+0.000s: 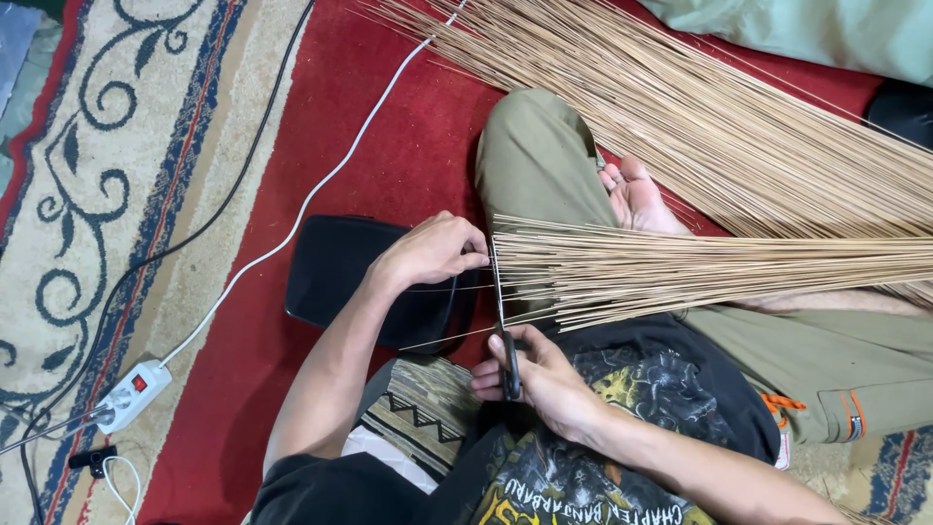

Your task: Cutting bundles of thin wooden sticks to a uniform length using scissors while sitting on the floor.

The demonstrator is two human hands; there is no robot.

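Since the bundle of thin sticks (700, 267) runs off the right edge, I can't see how long it is or where it is tied. Scissor blades are hard to make out too: a thin dark line goes up from my right hand (535, 374) across the stick ends, and whether it is open or closed on the sticks I can't tell. Scissors (507, 350) handle mostly hidden inside my fist; fingers curled tight round it, thumb on top. My left hand (428, 251) sits at the cut ends of the bundle, fingers pressed together, tips pinching a few stick ends just left of the blade. What's under that hand is blocked by the knuckles.

Sticks look pale tan, very thin, straight, fanned slightly wider toward my hands, lying roughly level across my lap over my bent knee in olive trousers (544, 156). Ends near the blade are fairly even; a couple of loose strands stick out left over the black tray (340, 262).

Bigger pile of the same sticks (700, 107) lies behind on the red carpet (408, 146), cut off at top and right. White power strip (131, 394) with cables sits far left on the patterned rug, cords partly out of frame.
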